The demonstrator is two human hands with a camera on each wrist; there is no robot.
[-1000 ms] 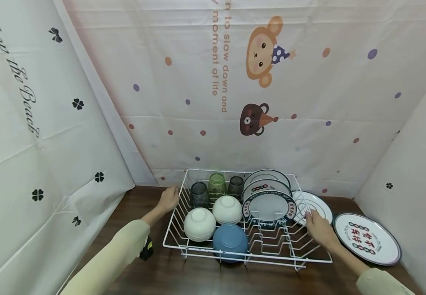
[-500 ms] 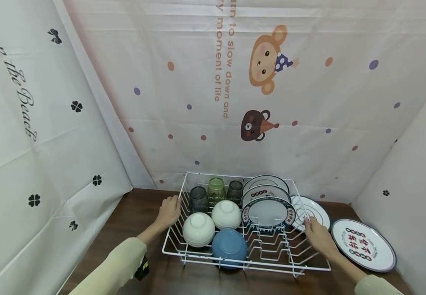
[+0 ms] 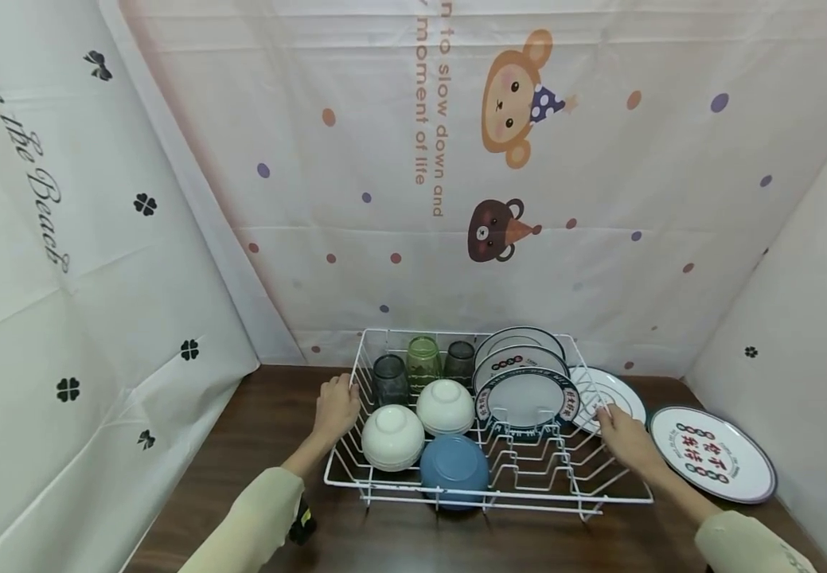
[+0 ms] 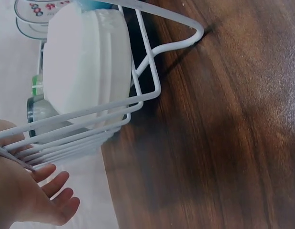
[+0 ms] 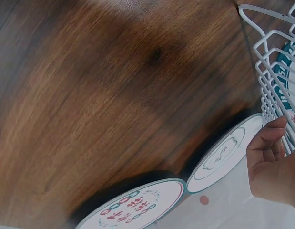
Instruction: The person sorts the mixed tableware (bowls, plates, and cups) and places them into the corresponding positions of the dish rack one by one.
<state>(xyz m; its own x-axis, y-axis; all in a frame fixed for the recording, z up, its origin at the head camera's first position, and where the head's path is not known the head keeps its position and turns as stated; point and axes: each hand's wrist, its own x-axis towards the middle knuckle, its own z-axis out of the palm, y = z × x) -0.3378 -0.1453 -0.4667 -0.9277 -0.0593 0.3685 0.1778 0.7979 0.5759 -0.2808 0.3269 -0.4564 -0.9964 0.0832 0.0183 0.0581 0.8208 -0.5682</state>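
Note:
A white wire dish rack stands on the dark wooden table, held at both sides. My left hand grips its left side rail; in the left wrist view the thumb side lies over the wires and the fingers reach outside. At the right side my right hand holds the wire edge, its fingers bent in the right wrist view. Inside are two upturned white bowls, a blue bowl, a green glass, two dark glasses and three upright plates.
Beyond the rack's right side a white plate and a plate with red characters lean near the printed cloth wall. Wooden table shows before the rack.
The head view tilts slightly down and back up. Both hands stay at the rack's sides. The rack appears a little further right, and the left hand sits slightly nearer along its side.

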